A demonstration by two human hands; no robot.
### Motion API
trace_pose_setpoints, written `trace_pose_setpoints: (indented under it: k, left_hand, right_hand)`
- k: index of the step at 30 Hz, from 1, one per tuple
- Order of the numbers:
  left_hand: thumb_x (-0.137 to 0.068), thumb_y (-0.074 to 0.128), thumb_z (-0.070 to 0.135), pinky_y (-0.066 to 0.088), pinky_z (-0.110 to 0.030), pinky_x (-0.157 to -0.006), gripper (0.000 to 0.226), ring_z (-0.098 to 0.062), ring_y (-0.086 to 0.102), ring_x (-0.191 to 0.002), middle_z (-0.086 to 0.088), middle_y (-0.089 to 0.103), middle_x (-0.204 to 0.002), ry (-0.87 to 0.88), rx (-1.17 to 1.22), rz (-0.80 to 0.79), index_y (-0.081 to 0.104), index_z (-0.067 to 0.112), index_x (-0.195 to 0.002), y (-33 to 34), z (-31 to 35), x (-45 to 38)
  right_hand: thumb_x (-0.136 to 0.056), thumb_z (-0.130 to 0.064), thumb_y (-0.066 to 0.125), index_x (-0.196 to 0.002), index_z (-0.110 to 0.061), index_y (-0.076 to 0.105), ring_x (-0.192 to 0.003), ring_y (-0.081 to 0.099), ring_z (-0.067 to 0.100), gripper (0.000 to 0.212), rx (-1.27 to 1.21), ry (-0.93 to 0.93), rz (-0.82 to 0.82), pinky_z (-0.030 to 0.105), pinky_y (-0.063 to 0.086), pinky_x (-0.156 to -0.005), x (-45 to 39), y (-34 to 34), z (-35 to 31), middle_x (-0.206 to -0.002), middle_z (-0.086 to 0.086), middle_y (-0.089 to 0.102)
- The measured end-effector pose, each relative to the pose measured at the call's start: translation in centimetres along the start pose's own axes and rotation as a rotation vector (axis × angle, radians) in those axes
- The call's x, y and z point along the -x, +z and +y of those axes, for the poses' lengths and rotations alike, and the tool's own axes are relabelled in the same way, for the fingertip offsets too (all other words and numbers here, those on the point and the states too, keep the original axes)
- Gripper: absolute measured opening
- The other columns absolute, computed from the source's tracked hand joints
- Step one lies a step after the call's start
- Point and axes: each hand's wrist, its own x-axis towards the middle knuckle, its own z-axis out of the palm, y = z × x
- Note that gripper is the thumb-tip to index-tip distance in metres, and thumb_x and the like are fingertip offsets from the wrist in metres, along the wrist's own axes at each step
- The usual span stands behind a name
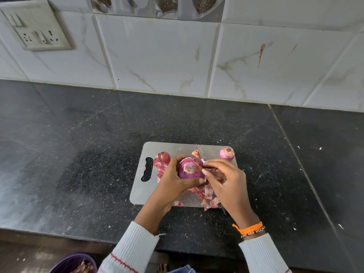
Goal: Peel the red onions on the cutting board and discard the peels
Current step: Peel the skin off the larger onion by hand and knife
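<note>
Onion (190, 170) mid-frame, just above cutting board (137, 190), cupped in left hand (173, 178), fingers curled round it. Right hand (226, 180) fingertips pinching peel (213, 170) at onion's right edge.

My table (78, 154) is carrying a grey board (157, 149), lying flat near its front edge. Pale flecks (320, 148) are lying scattered across the dark stone. Some peels (211, 205) are spilling over the board's front edge onto the table, beside something dark (224, 210) I cannot make out.

Three onions (192, 168), one cutting board (141, 191)
</note>
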Motion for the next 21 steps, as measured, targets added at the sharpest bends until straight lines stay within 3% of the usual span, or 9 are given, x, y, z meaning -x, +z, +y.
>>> trace_pose_setpoints:
  k: [5,10,15,21]
  left_hand:
    - [-0.061,0.082,-0.001,0.054,-0.034,-0.088,0.067,-0.018,0.063,-0.1,-0.002,0.06,-0.11,0.023,-0.04,0.007,0.049,0.018,-0.116,-0.18,-0.5,-0.16]
    - [-0.059,0.085,0.005,0.054,-0.033,-0.09,0.071,-0.015,0.063,-0.1,-0.001,0.06,-0.111,0.058,-0.15,0.006,0.049,0.016,-0.119,-0.28,-0.82,-0.18]
    - [-0.057,0.087,0.009,0.054,-0.03,-0.088,0.072,-0.009,0.061,-0.097,0.006,0.059,-0.108,0.12,-0.319,0.019,0.05,0.018,-0.118,-0.39,-0.79,-0.23]
    - [-0.055,0.088,0.011,0.054,-0.034,-0.088,0.071,-0.012,0.062,-0.097,0.006,0.06,-0.107,0.111,-0.338,0.002,0.052,0.02,-0.116,-0.5,-0.97,-0.19]
  right_hand:
    - [-0.078,-0.011,0.073,-0.094,-0.008,0.071,-0.085,0.066,0.009,0.017,0.013,-0.055,-0.004,0.027,0.057,-0.071,0.18,0.04,0.35,-0.092,0.001,0.07]
    - [-0.08,-0.016,0.069,-0.092,-0.008,0.071,-0.084,0.065,0.008,0.015,0.09,-0.139,-0.053,0.023,0.054,-0.074,0.26,-0.28,0.3,-0.091,0.002,0.069]
    - [-0.077,-0.008,0.072,-0.086,-0.007,0.071,-0.079,0.065,0.009,0.009,0.104,-0.154,-0.066,0.026,0.055,-0.07,0.39,-0.27,0.56,-0.086,0.003,0.07]
    - [-0.078,-0.005,0.071,-0.082,-0.007,0.07,-0.075,0.063,0.01,0.005,0.096,-0.143,-0.051,0.028,0.054,-0.066,0.43,-0.19,0.63,-0.081,0.003,0.068]
